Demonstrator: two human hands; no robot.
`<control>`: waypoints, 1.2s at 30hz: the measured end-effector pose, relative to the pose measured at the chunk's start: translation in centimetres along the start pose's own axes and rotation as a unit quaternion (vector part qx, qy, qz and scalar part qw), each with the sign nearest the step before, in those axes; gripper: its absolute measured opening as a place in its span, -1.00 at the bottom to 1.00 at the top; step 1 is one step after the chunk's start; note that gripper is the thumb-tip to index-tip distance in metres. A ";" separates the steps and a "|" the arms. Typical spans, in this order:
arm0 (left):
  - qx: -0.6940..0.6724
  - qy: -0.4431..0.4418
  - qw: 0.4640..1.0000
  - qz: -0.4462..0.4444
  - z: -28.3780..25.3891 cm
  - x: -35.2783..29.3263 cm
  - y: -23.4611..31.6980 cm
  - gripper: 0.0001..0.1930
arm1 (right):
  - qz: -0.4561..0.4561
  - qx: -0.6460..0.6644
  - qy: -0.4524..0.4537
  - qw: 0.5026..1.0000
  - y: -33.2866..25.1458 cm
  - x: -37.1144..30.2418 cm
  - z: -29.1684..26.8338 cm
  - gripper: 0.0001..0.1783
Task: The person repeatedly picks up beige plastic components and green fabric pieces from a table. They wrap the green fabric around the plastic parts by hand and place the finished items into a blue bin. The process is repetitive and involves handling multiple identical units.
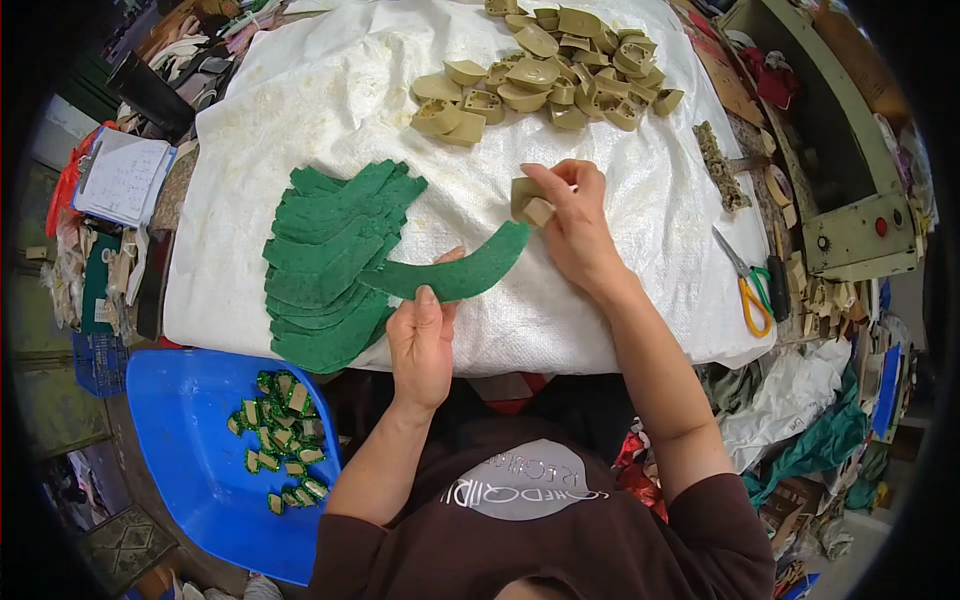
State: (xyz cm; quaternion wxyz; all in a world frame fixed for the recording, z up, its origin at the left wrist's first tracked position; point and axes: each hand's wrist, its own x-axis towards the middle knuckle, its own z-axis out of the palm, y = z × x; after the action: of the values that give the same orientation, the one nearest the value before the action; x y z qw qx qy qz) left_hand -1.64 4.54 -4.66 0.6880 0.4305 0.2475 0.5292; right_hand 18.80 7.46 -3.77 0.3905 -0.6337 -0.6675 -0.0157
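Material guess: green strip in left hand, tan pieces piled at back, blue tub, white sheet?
Green strip: perhaps glitter-coated fabric or synthetic leather; grainy, slightly sparkly face.
Tan pieces: likely moulded hard plastic, matte to satin; repeated shapes, hollows in some.
Blue tub: likely plastic, smooth, semi-gloss; even colour, soft highlights.
White sheet: probably woven plastic, slight sheen; fine surface texture, crisp creases.

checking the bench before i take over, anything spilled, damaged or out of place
Nothing looks clearly spilled or damaged. Mildly odd: the scissors lie at the front right corner of the white sheet, handles toward the edge, where they might get knocked.
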 end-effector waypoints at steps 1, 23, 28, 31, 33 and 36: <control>-0.001 0.003 1.000 0.002 0.1 0.0 0.1 -0.61 | 0.019 0.038 -0.031 0.999 -0.1 -0.1 -0.6 -0.42; -0.047 -0.055 0.995 -0.074 5.0 -2.4 2.6 -0.59 | -0.114 0.274 0.150 0.943 -7.0 -6.5 -4.5 -0.40; -0.032 -0.060 0.995 -0.073 5.2 -2.8 2.4 -0.58 | -0.107 0.249 0.151 0.951 -6.9 -6.8 -4.3 -0.40; 0.033 -0.046 0.996 -0.075 6.0 -3.3 2.9 -0.53 | -0.111 0.211 0.160 0.958 -6.8 -6.9 -4.2 -0.39; 0.115 -0.068 0.991 -0.030 5.6 -3.3 2.6 -0.53 | -0.121 0.171 0.181 0.961 -6.9 -7.0 -3.8 -0.38; 0.184 -0.099 0.978 0.016 4.5 -3.1 2.0 -0.55 | -0.114 0.128 0.161 0.972 -6.6 -6.9 -3.9 -0.36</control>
State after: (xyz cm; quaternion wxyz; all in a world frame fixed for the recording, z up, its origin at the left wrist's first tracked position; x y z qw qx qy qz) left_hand -0.08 0.29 -0.99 0.6097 0.6035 0.2646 0.4405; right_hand 14.30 -1.59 -1.63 0.5663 -0.4872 -0.6604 -0.0766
